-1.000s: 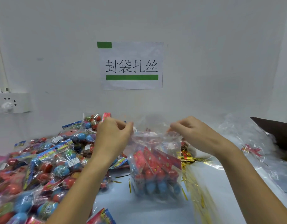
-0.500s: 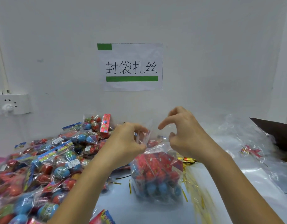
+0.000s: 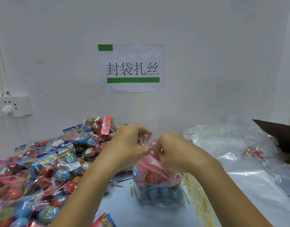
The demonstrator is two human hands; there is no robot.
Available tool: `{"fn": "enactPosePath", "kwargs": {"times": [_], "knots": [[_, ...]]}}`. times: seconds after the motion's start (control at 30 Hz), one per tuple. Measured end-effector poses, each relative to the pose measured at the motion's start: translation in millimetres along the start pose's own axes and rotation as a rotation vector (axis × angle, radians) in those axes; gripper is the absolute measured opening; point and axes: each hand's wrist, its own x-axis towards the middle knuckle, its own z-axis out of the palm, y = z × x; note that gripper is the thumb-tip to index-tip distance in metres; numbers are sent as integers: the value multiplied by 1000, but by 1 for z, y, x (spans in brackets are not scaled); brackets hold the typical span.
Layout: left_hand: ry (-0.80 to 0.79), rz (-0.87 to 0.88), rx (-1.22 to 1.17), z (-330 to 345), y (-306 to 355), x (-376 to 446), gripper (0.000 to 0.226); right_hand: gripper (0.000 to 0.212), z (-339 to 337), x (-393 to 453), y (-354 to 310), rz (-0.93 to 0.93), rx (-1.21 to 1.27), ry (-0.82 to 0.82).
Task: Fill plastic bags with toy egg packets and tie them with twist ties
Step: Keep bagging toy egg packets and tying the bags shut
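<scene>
A clear plastic bag (image 3: 159, 187) stuffed with red and blue toy egg packets stands on the table in front of me. My left hand (image 3: 128, 146) pinches the gathered neck of the bag from the left. My right hand (image 3: 172, 151) grips the same neck from the right, fingers curled into the plastic. The two hands almost touch above the bag. Gold twist ties (image 3: 196, 199) lie scattered just right of the bag. Whether a tie is in my fingers is hidden.
A large heap of toy egg packets (image 3: 47, 169) fills the table's left side. Empty clear bags (image 3: 231, 145) lie at the right, with a dark cardboard box (image 3: 280, 133) beyond. A paper sign (image 3: 131, 68) and a wall socket (image 3: 10, 105) hang on the white wall.
My hands have come together from the bag's open top corners and dropped lower, bunching the mouth into a neck. The bag's top is now closed in my fingers.
</scene>
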Motion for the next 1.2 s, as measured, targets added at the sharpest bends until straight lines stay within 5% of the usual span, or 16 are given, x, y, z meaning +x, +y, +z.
{"fn": "enactPosePath", "kwargs": {"times": [0.13, 0.23, 0.37, 0.57, 1.03, 1.2], "knots": [[46, -48, -35, 0, 1, 1, 22, 25, 6, 1, 3, 25, -46, -67], [102, -100, -30, 2, 1, 1, 41, 16, 6, 2, 3, 4, -40, -79], [101, -125, 30, 1, 5, -3, 11, 18, 6, 2, 1, 9, -11, -77], [-201, -85, 61, -7, 8, -6, 55, 22, 2, 1, 6, 62, -17, -61], [-442, -120, 317, 12, -4, -8, 63, 47, 4, 1, 4, -17, -41, -178], [-526, -110, 280, 11, -6, -9, 66, 33, 8, 0, 3, 14, -51, -228]]}}
